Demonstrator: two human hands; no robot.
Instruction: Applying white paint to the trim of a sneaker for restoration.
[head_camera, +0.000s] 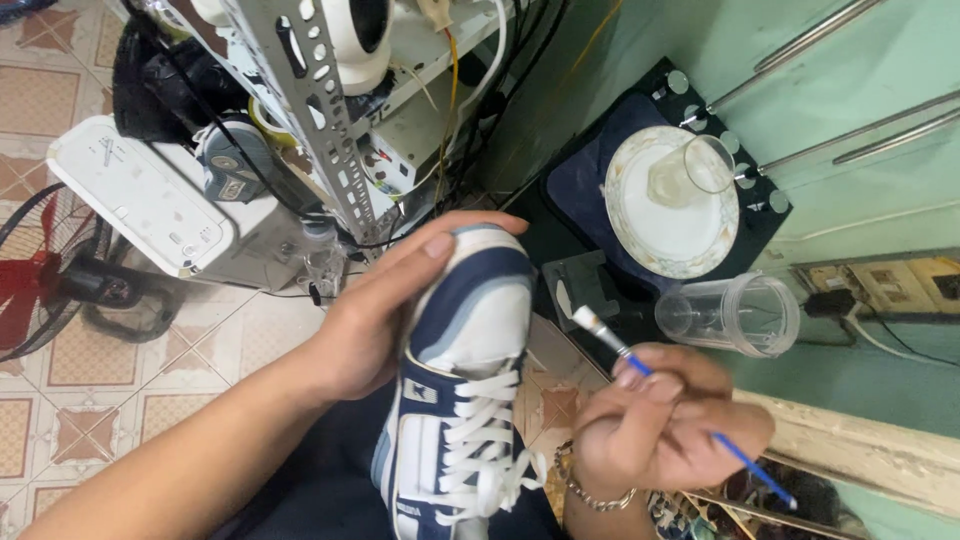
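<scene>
My left hand grips a white and navy blue sneaker with white laces, its fingers wrapped over the toe, which points away from me. My right hand holds a thin blue-handled paintbrush just to the right of the shoe. The pale bristle tip points up and to the left, a short way from the shoe's side and not touching it. A bracelet sits on my right wrist.
A patterned plate with a clear glass stands on a dark tray at the upper right. A clear plastic cup lies on its side below it. Metal shelving with wires, a white box and a fan fill the left, over tiled floor.
</scene>
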